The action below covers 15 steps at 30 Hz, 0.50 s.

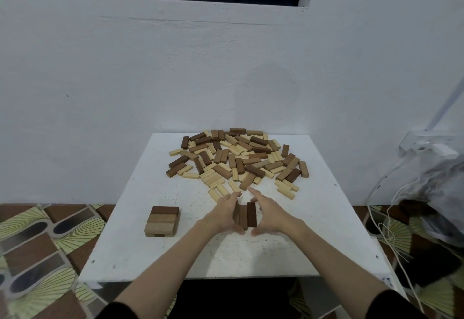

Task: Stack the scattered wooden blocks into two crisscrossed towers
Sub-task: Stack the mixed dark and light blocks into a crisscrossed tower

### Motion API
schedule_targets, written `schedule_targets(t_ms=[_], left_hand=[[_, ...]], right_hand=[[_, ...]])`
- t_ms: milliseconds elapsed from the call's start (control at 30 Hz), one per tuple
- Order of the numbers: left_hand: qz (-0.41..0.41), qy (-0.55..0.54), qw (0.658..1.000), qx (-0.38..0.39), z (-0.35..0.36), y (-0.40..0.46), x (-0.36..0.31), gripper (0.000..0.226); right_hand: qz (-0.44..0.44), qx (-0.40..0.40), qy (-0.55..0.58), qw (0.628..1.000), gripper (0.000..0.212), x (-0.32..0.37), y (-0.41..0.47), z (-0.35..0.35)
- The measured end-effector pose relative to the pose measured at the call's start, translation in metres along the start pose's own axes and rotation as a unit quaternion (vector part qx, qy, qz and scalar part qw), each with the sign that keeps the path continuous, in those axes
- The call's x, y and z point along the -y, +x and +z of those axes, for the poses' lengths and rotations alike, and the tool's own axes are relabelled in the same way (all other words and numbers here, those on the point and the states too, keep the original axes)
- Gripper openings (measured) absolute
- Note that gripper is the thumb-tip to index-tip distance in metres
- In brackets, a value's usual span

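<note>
A heap of scattered wooden blocks (pixel 238 158), pale and dark brown, covers the far half of the white table (pixel 140 256). At the near left stands a low two-layer stack (pixel 162 220) with its layers crossed. In the middle a row of three dark blocks (pixel 247 214) lies side by side. My left hand (pixel 224 214) presses its left side and my right hand (pixel 270 215) presses its right side, fingers fairly straight, thumbs at the near end.
A white wall rises just behind the table. Patterned floor mats (pixel 42 243) lie on both sides. White cables (pixel 386 231) and a grey plastic bag (pixel 442 193) sit at the right, under a wall socket (pixel 426 143).
</note>
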<state>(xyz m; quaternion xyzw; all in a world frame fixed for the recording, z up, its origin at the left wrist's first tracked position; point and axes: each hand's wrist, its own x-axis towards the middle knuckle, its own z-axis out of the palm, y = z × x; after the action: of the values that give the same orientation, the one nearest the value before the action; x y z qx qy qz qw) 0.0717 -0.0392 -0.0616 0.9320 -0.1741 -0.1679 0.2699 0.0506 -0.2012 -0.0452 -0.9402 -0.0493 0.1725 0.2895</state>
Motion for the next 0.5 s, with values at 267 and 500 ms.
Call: schedule_targets(t_ms=[267,500], left_hand=[[0.003,0.03,1.0,-0.007,-0.0001,0.0001,0.0008,0.109],[0.018,0.065,0.998,0.006,-0.0059,0.0012,0.0004,0.111]], right_hand=[[-0.014,-0.003,0.002,1.0,0.119,-0.0009,0.0015,-0.0028],[-0.018,0.002,-0.035,0.999,0.125,0.0,0.0061,-0.0028]])
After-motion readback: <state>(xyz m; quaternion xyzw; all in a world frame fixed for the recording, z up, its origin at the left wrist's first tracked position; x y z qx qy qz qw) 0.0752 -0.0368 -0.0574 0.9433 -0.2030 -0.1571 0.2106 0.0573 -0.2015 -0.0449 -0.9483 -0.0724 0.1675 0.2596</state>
